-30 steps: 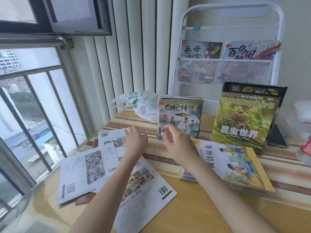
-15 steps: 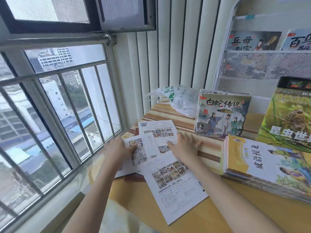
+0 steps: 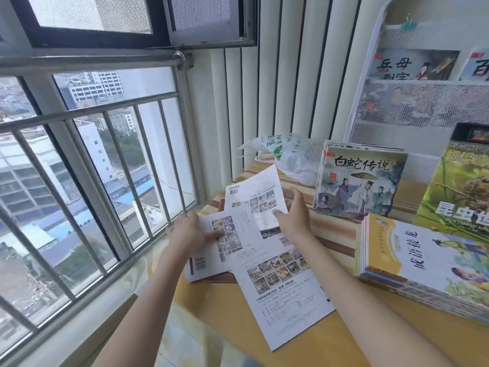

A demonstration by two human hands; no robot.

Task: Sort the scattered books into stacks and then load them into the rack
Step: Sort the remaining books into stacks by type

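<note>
In the middle of the frame, three thin books lie face down and spread out like a fan on the table [image 3: 238, 327]. The right hand [image 3: 293, 218] has its thumb on top of the far book [image 3: 254, 192] and its fingers at that book's right edge; the edge looks lifted a little, so the hand seems to be picking it up. The left hand [image 3: 189, 231] lies flat with its fingers spread, pressing on the left book [image 3: 227, 245], which holds it in place. The near book [image 3: 280, 292] is the lowest in the frame and no hand touches it. The step now looks like gathering these three into one pile. To do it well, the person should keep the left hand pressing down — thin books slide easily — and lay the far book on top with the corners lined up. Then the near book can join them. At the right of the frame a flat stack [image 3: 423, 260] waits, and a standing stack [image 3: 360, 181] sits by the white rack [image 3: 370, 75] in the upper right, which already holds books. Neat, even piles will slip into the rack more easily.
</note>
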